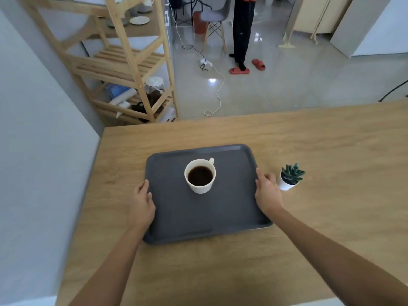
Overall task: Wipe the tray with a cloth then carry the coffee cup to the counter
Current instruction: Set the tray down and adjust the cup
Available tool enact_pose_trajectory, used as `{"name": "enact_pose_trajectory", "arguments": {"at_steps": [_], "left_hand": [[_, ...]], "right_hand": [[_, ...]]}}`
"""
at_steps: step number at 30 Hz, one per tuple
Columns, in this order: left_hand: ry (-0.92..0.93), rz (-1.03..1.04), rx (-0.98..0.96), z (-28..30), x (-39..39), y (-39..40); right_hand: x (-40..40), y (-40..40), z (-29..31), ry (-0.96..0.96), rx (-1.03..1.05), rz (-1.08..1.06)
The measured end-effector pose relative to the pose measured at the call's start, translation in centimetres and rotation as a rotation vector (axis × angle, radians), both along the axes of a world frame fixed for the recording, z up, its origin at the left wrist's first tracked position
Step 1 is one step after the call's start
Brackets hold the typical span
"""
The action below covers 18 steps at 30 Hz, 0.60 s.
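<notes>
Both hands grip a tray: the left hand [143,203] curls around its left rim, and the right hand [267,193] closes over the right rim. The tray [198,217] is a dark grey, matte rectangle with rounded corners and a raised lip, lying on a pale wood-grain table [320,151]. A smooth white coffee cup [200,176], round and full of dark coffee, stands upright on its far half. Just beside the right hand sits a small succulent [291,176] in a white pot.
</notes>
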<state>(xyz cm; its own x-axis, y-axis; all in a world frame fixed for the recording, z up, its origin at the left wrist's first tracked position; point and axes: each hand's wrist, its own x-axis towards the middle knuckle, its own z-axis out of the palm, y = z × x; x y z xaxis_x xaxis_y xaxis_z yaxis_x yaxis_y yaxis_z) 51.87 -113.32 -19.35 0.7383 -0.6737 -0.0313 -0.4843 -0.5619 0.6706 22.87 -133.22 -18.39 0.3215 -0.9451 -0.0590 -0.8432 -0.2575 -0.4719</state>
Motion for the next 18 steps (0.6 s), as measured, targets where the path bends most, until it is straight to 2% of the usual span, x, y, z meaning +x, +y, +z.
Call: {"name": "enact_pose_trajectory", "arguments": {"at_steps": [13,16,18], "left_hand": [[-0.036,-0.055,0.024,0.0,0.5,0.2],[-0.129,-0.008,-0.004,0.8,-0.4,0.1],[-0.139,-0.097,-0.123,1.6,-1.9,-0.3]], "right_hand": [[0.4,0.4,-0.5,0.196,-0.101,-0.011],[1.4,1.3,0.1,0.06,-0.211,-0.013],[3.2,1.8,1.5,-0.138,-0.121,0.054]]}}
